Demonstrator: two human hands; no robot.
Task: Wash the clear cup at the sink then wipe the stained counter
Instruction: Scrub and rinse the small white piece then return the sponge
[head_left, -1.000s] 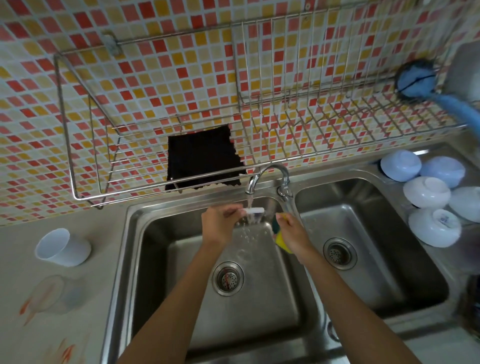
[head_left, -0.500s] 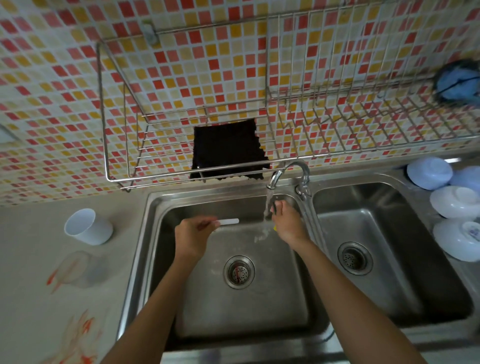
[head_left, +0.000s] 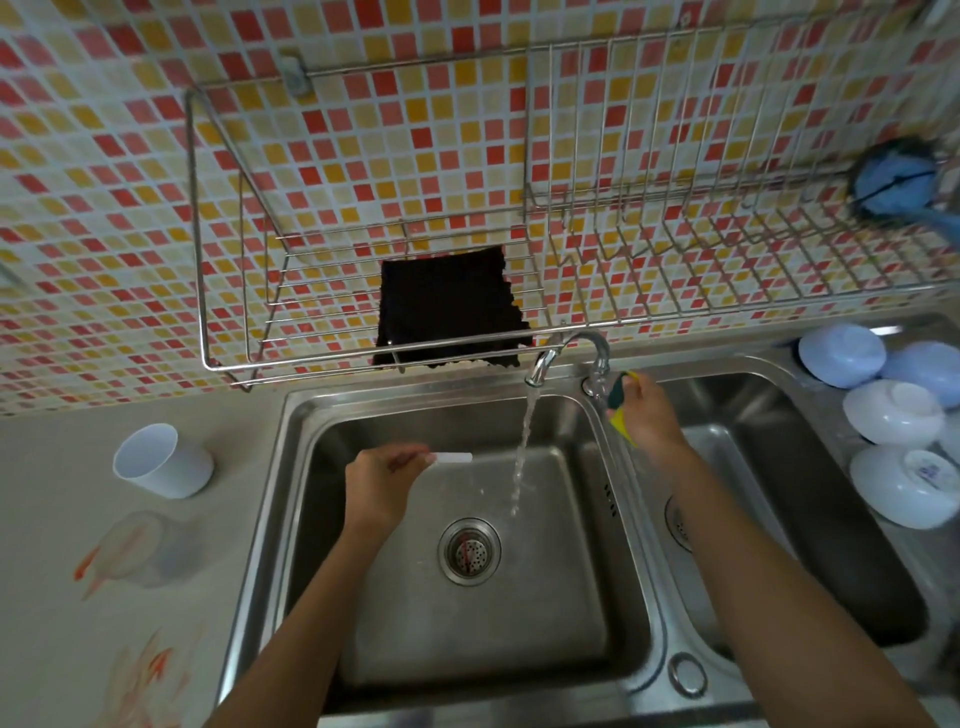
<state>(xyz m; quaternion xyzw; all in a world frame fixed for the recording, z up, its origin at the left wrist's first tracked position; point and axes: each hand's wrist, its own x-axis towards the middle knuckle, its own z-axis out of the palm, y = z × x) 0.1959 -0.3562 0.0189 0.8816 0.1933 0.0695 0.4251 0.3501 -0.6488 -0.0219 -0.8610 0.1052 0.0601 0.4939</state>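
Note:
My left hand (head_left: 382, 483) hovers over the left sink basin (head_left: 467, 623), pinching a thin item (head_left: 453, 458). Only its white strip shows, so I cannot tell whether this is a cup. It sits left of the water stream (head_left: 522, 457) running from the faucet (head_left: 543, 364). My right hand (head_left: 652, 421) grips a yellow and green sponge (head_left: 620, 422) beside the faucet's base (head_left: 597, 382). A clear cup (head_left: 143, 545) lies on its side on the counter (head_left: 67, 649) at left, among orange stains (head_left: 156, 665).
A white cup (head_left: 161, 462) lies on the counter behind the clear one. A wire rack (head_left: 675, 312) on the tiled wall holds a black cloth (head_left: 447, 306). Several pale upturned bowls (head_left: 893, 410) sit right of the right basin (head_left: 779, 519). A blue brush (head_left: 893, 182) hangs at right.
My left hand pulled the white-edged item left, out of the stream. My right hand rose with the sponge from under the spout to the faucet's base. The view shifted left.

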